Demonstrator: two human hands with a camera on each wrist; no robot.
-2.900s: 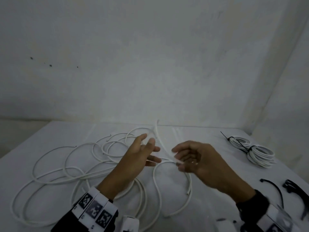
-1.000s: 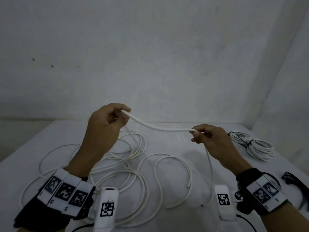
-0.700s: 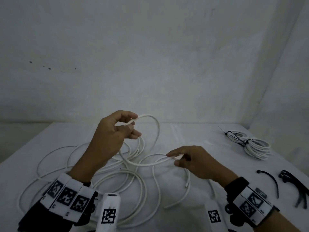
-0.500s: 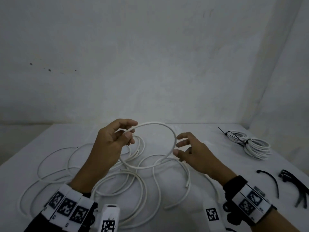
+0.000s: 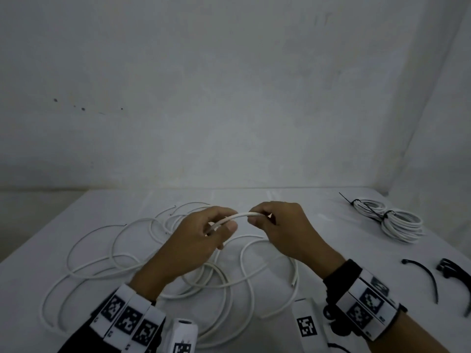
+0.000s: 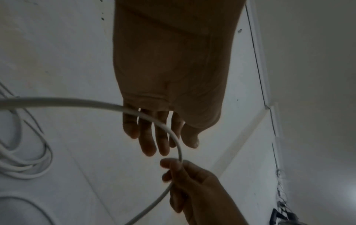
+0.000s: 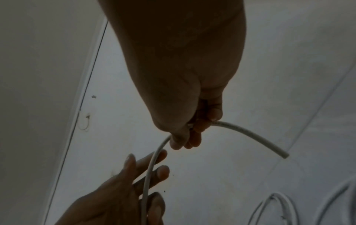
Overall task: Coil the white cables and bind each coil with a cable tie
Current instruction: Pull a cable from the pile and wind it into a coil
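Note:
A long white cable [image 5: 122,261] lies in loose loops on the white table [image 5: 331,240]. Both hands are raised above it, close together. A short arc of this cable [image 5: 239,216] spans between them. My left hand [image 5: 224,225] holds it between thumb and fingers; in the left wrist view its fingers [image 6: 148,137] are fairly straight, with the cable [image 6: 169,130] crossing them. My right hand [image 5: 254,217] pinches the cable, and in the right wrist view a short free end [image 7: 250,137] sticks out past its fingers [image 7: 192,137].
Two bound white coils [image 5: 390,220] with a black tie lie at the table's far right. Loose black cable ties [image 5: 423,276] [image 5: 456,273] lie near the right edge. A wall stands behind the table and another on the right.
My right hand has carried the cable loop up and leftwards to meet my left hand, closing the arc that was wide half a second ago. The left hand has lowered slightly.

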